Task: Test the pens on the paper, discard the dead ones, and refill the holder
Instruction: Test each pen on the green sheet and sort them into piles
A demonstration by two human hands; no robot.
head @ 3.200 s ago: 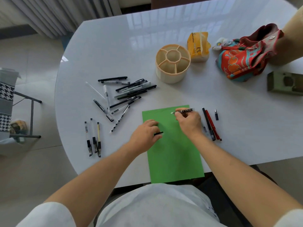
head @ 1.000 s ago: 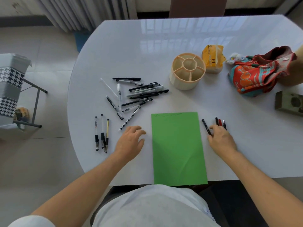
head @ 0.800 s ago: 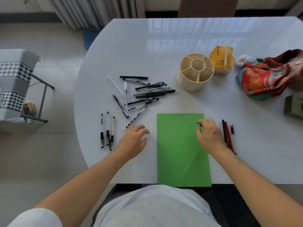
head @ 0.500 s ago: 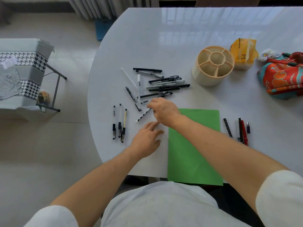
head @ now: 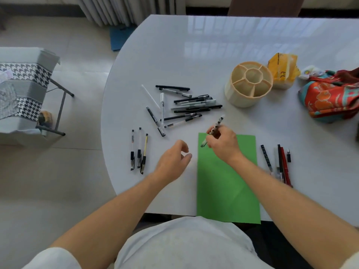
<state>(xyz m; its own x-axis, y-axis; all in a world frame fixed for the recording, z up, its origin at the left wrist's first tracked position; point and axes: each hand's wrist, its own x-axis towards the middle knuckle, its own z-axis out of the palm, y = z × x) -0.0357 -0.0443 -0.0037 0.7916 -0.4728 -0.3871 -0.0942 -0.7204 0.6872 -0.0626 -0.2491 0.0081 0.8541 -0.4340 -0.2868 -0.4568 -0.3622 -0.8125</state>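
The right hand (head: 223, 145) has its grip closed round a patterned pen (head: 213, 131), fingers pinching the barrel so that the tip end slants down to the top left corner of the green paper (head: 227, 181) and the far end points toward the holder (head: 248, 84). Half a second ago that hand was reaching across to the loose pile (head: 186, 105); now it is back over the paper with one pen taken from the pile's near edge. The left hand (head: 172, 160) hovers just left of the paper, fingers loosely curled and holding nothing (it has lifted slightly off the bench (head: 233, 45) and turned toward the pen). Whether the pen carries a cap cannot be told; the left hand looks ready to pull one off.

That puts the task at the start of another test: a fresh pen picked, no stroke made yet. Beyond the hands, three pens (head: 138, 150) lie in a neat row to the left, and a few more (head: 277, 164) lie right of the paper, one of them red. The holder stands empty behind the pile, so refilling has not begun. Most of the pile appears untested.
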